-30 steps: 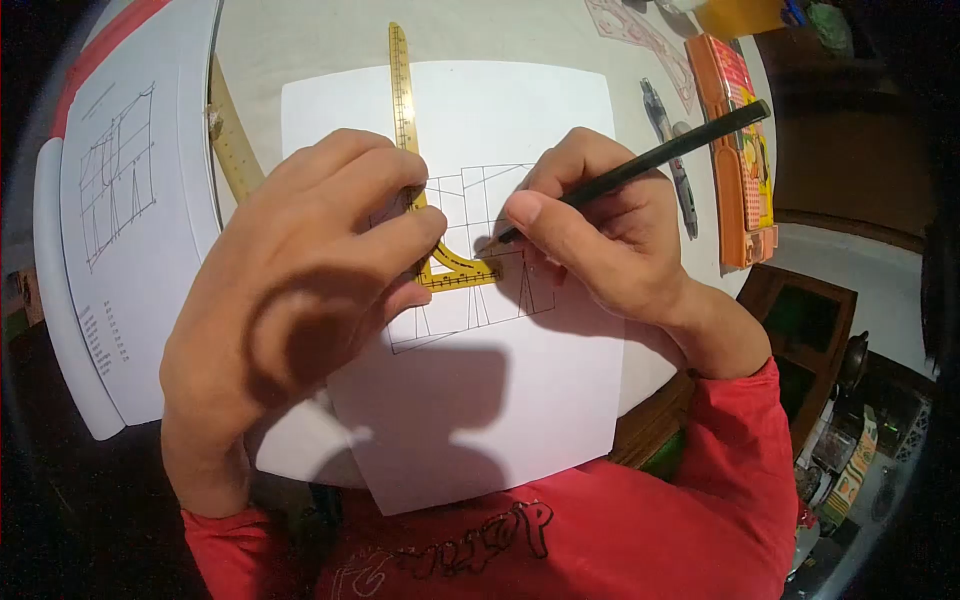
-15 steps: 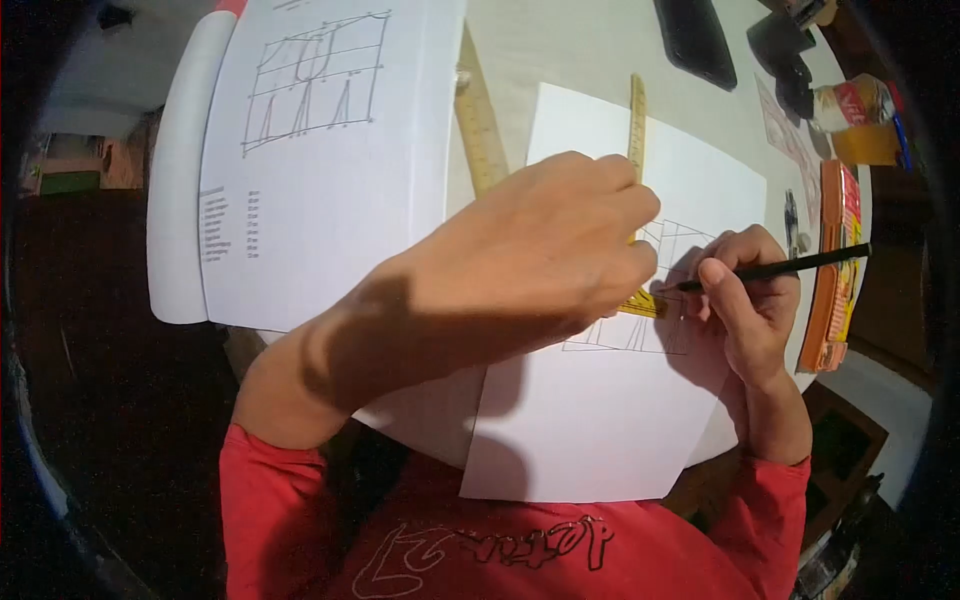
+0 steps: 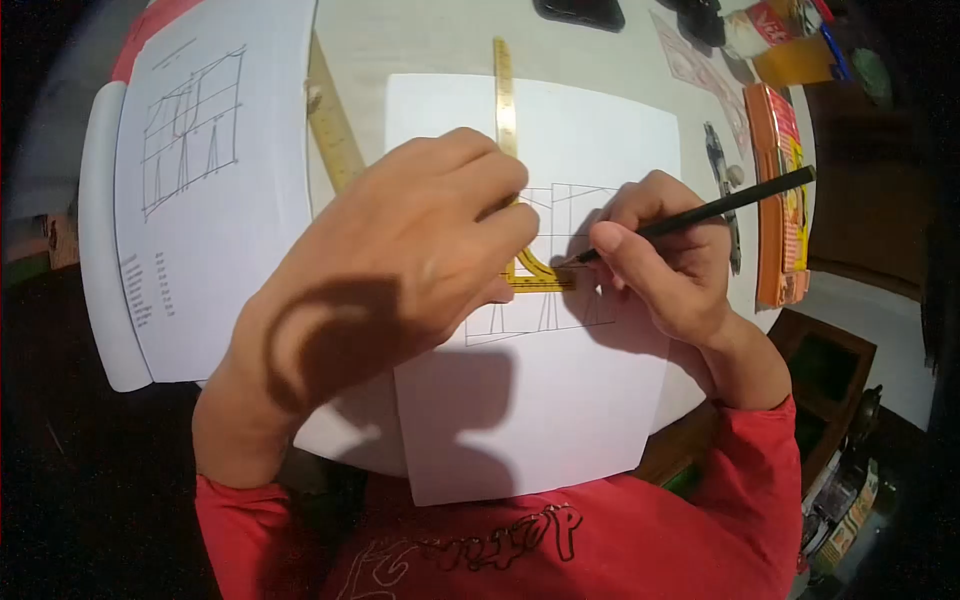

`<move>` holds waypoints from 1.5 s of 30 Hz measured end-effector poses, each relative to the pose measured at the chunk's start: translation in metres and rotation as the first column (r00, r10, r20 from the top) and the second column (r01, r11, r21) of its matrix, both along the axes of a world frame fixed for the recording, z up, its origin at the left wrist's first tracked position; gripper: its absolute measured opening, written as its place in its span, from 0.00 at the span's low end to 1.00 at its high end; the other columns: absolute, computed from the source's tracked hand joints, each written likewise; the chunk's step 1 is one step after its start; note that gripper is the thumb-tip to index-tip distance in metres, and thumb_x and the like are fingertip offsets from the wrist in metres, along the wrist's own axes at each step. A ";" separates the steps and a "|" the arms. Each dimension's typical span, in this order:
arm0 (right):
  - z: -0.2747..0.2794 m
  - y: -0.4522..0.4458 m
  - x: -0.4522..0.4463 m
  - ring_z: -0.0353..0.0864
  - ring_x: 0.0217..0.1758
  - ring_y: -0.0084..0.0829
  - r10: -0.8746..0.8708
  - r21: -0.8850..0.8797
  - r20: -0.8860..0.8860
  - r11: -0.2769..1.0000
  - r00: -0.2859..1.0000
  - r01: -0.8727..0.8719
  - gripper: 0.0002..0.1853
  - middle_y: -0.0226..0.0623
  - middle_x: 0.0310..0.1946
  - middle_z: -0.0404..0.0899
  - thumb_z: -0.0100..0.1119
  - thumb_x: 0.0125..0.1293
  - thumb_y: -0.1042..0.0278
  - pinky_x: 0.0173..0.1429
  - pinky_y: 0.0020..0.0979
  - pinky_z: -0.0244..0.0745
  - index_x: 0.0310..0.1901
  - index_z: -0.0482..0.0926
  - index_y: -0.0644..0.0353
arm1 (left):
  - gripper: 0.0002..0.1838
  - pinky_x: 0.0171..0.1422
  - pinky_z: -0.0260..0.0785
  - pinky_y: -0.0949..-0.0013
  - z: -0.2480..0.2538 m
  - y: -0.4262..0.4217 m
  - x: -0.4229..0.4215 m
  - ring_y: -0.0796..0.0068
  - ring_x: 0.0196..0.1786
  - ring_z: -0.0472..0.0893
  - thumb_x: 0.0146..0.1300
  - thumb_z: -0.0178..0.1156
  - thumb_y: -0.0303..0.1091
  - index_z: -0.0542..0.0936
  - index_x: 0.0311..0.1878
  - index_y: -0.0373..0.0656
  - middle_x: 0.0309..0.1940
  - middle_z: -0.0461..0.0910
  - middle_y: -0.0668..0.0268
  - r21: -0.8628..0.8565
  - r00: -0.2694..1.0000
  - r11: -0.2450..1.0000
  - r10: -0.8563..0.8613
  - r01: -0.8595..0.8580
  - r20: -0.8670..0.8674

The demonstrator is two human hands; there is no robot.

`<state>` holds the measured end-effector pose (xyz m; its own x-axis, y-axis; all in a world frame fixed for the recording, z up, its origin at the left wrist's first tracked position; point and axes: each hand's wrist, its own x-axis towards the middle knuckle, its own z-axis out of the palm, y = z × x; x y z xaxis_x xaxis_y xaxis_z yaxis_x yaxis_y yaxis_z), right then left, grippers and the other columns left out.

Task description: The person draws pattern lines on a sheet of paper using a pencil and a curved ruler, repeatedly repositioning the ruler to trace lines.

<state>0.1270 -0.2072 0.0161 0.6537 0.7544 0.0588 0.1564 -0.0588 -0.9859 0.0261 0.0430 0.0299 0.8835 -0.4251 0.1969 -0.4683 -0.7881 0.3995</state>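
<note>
My left hand (image 3: 425, 235) is closed on a yellow L-shaped ruler (image 3: 505, 100) with an inner curve, its fingertips partly hidden. The ruler lies on a white sheet of paper (image 3: 530, 410) that carries a thin-lined pattern drawing (image 3: 545, 325). In my right hand (image 3: 670, 265) is a black pencil (image 3: 725, 203), gripped between thumb and fingers. Its tip meets the drawing, or hovers just over it, beside the ruler's short arm. Shadows of my head and arm fall across the paper.
At left, an open book (image 3: 230, 290) shows a printed pattern diagram and a list. Beside it lies another yellow ruler (image 3: 333, 140). A dark phone (image 3: 580, 10) is at the top edge. On the right are a pen (image 3: 715, 150), an orange box (image 3: 765, 200) and a bottle (image 3: 795, 62).
The whole view has swung, so paper, book and hands appear further left. Both hands keep their holds, and the pencil tip stays near the ruler's short arm.
</note>
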 end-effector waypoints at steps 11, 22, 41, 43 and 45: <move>0.000 0.008 -0.004 0.67 0.25 0.19 -0.034 0.007 0.023 0.999 0.999 0.034 0.06 0.27 0.27 0.78 0.67 0.76 0.74 0.30 0.22 0.61 0.39 0.82 0.62 | 0.24 0.63 0.79 0.57 0.005 0.005 0.001 0.55 0.60 0.82 0.75 0.67 0.54 0.85 0.48 0.37 0.55 0.83 0.56 0.002 1.000 1.000 0.010 -0.010 -0.023; -0.002 0.002 -0.001 0.66 0.25 0.20 -0.004 -0.013 0.033 1.000 0.999 0.004 0.06 0.27 0.27 0.78 0.67 0.76 0.75 0.30 0.22 0.60 0.38 0.83 0.63 | 0.25 0.64 0.79 0.58 0.000 -0.001 0.002 0.55 0.60 0.82 0.72 0.70 0.54 0.86 0.48 0.37 0.55 0.84 0.56 -0.009 1.000 1.000 0.016 -0.016 -0.001; -0.008 0.000 -0.007 0.73 0.26 0.21 0.054 -0.032 0.113 0.998 0.992 -0.051 0.04 0.33 0.30 0.84 0.67 0.75 0.78 0.33 0.22 0.68 0.39 0.82 0.62 | 0.35 0.62 0.79 0.58 -0.012 -0.004 -0.007 0.56 0.58 0.82 0.77 0.59 0.68 0.86 0.46 0.38 0.54 0.84 0.56 -0.044 0.999 0.998 0.035 -0.035 -0.002; -0.010 0.001 -0.009 0.68 0.24 0.20 0.003 0.016 0.047 1.000 0.999 -0.004 0.05 0.29 0.27 0.80 0.67 0.75 0.77 0.30 0.22 0.62 0.38 0.82 0.62 | 0.35 0.62 0.79 0.57 -0.012 -0.005 -0.008 0.56 0.59 0.82 0.77 0.58 0.68 0.86 0.46 0.37 0.55 0.84 0.56 -0.033 0.999 0.998 0.045 -0.045 0.001; -0.011 0.002 -0.009 0.67 0.24 0.20 0.000 0.023 0.045 1.000 0.999 -0.001 0.05 0.28 0.26 0.78 0.67 0.75 0.77 0.29 0.23 0.60 0.38 0.83 0.62 | 0.35 0.62 0.79 0.57 -0.012 -0.004 -0.008 0.56 0.59 0.82 0.77 0.59 0.68 0.86 0.47 0.37 0.55 0.84 0.56 -0.035 0.999 0.998 0.043 -0.043 0.000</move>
